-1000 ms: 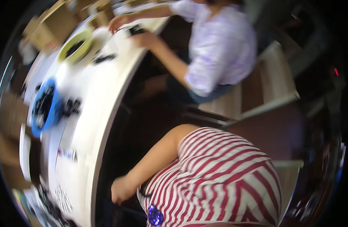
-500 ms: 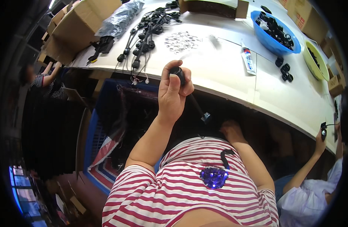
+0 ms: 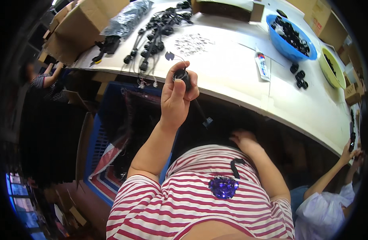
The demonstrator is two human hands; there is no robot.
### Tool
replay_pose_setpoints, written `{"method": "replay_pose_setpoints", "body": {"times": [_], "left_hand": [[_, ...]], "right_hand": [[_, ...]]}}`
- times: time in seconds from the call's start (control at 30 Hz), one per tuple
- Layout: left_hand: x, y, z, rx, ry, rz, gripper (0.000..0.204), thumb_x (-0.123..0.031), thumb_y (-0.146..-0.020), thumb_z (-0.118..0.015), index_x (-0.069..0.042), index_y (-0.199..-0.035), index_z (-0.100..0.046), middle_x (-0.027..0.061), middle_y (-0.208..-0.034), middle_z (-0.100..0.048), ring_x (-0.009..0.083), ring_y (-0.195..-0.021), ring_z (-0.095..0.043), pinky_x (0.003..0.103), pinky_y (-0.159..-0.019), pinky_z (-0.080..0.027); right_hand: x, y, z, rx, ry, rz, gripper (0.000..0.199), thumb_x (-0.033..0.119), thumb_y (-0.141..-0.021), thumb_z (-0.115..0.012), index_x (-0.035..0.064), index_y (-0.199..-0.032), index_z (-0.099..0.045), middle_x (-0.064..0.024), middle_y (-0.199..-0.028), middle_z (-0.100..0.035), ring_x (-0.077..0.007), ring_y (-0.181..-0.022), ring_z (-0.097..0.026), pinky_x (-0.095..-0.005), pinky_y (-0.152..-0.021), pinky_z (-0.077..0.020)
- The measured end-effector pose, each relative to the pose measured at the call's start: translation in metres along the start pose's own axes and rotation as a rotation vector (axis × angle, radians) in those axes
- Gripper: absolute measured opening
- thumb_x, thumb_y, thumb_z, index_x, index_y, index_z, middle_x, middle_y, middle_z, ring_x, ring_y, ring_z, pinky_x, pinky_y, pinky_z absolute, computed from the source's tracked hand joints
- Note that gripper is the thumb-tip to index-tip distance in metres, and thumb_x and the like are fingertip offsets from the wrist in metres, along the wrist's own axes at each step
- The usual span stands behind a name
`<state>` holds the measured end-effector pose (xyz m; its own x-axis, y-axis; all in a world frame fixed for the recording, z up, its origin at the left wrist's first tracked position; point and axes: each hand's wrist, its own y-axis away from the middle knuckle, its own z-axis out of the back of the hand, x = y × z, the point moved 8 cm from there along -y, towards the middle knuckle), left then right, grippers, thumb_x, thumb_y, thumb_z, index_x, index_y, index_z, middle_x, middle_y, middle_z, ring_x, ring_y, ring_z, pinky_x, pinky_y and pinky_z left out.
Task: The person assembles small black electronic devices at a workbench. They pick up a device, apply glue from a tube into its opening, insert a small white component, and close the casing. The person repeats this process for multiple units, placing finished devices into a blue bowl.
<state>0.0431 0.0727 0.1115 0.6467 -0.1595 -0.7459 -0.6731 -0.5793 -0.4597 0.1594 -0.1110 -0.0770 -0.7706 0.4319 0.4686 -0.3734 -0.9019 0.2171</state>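
My left hand point(image 3: 176, 94) is raised in front of the table edge, its fingers and thumb closed around a round black socket-like housing point(image 3: 181, 76). A black cable hangs from it, ending in a small pale connector point(image 3: 208, 122). Just beyond my fingertips a small dark notched disc point(image 3: 169, 56) shows against the white tabletop, a thin curved line running from it towards the hand. My right hand point(image 3: 244, 139) is low by my waist in the shadow under the table edge. Its fingers look loosely apart, with nothing visible in them.
On the white table point(image 3: 232, 80) are black corded sockets point(image 3: 152, 44), small scattered rings point(image 3: 192, 44), a glue tube point(image 3: 262, 66), a blue bowl point(image 3: 278, 44) and a yellow bowl point(image 3: 336, 82). A blue crate point(image 3: 92, 148) stands below left. A co-worker's hands point(image 3: 348, 154) work at the right.
My left hand has shifted slightly left with the housing, and its hanging connector has swung left. The dark disc now shows beyond the fingertips. A pale blurred shape over the table is gone.
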Motion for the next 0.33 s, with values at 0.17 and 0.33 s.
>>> {"method": "replay_pose_setpoints", "body": {"times": [0.17, 0.33], "left_hand": [[0.067, 0.030, -0.026, 0.145, 0.008, 0.227, 0.055, -0.040, -0.086, -0.058, -0.003, -0.124, -0.040, 0.0037, -0.087, -0.047, 0.0087, -0.063, -0.036, 0.022, -0.057, -0.031], [0.109, 0.062, -0.043, 0.201, 0.101, 0.384, 0.042, -0.023, -0.090, -0.057, -0.004, -0.124, -0.041, 0.0018, -0.104, -0.052, 0.0084, -0.094, -0.048, 0.021, -0.083, -0.039]], "right_hand": [[0.068, 0.034, 0.133, -0.590, -0.455, 0.378, 0.026, 0.004, -0.077, -0.066, 0.0002, -0.102, -0.061, -0.0142, -0.097, -0.061, -0.0267, -0.085, -0.061, -0.0318, -0.074, -0.0499], [0.088, 0.013, 0.149, -0.482, -0.566, 0.454, 0.028, 0.008, -0.083, -0.063, 0.0022, -0.111, -0.060, -0.0115, -0.110, -0.058, -0.0229, -0.095, -0.059, -0.0278, -0.081, -0.0473]]}}
